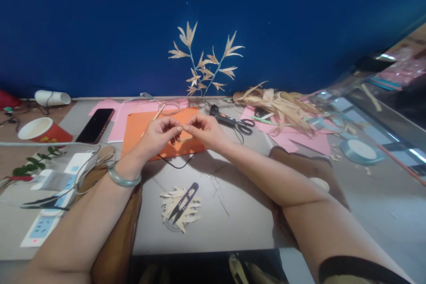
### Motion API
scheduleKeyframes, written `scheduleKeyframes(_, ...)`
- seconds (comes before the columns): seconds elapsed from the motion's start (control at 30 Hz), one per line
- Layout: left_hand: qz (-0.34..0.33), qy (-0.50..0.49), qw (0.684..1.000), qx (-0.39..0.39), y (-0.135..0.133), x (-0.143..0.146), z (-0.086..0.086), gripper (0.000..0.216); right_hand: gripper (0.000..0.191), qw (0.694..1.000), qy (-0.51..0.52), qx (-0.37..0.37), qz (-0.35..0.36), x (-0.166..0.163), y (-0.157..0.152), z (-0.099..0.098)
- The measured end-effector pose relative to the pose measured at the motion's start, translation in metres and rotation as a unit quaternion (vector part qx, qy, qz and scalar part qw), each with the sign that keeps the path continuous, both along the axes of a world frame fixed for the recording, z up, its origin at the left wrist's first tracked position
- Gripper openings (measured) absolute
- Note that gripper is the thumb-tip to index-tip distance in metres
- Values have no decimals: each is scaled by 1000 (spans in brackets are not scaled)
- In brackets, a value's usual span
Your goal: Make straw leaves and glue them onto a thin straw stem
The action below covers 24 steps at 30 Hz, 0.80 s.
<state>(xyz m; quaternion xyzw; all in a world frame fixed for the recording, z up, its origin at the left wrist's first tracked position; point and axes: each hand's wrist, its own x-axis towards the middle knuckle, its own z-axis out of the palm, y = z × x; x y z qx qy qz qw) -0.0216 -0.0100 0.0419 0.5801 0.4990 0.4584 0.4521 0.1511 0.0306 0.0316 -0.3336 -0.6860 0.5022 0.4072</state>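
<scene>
My left hand (162,135) and my right hand (206,132) meet fingertip to fingertip above an orange sheet (136,131). Both are closed in a pinch, with thumb against index finger. Something tiny between the tips is too small to name. A pale thin strip (159,112) shows behind my left hand; whether it is held or lies on the sheet I cannot tell. Nearer me on the table, purple thread snips (185,202) rest on a pile of cut pale husk strips (192,219). Beside them lie thin wires (219,191).
A branch with dried husk leaves (216,69) stands against the blue wall. Black scissors (244,126) and dried husks (279,106) lie behind my right arm. Leftward are a phone (96,125), a red paper cup (45,129) and a cabled power strip (41,226). A ribbon roll (359,151) sits right.
</scene>
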Motion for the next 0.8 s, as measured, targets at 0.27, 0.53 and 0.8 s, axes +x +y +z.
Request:
scheduleKeyframes(0.27,-7,-6,1000,-13,1,-1,1,26,29,1000,-13,1,3,3,2,0)
scheduleKeyframes(0.53,26,3,1000,-11,1,-1,0,20,19,996,-58,62,-2,4,7,3)
scheduleKeyframes(0.8,-1,-20,998,-59,5,-5,-3,24,14,993,-75,93,16,6,8,5)
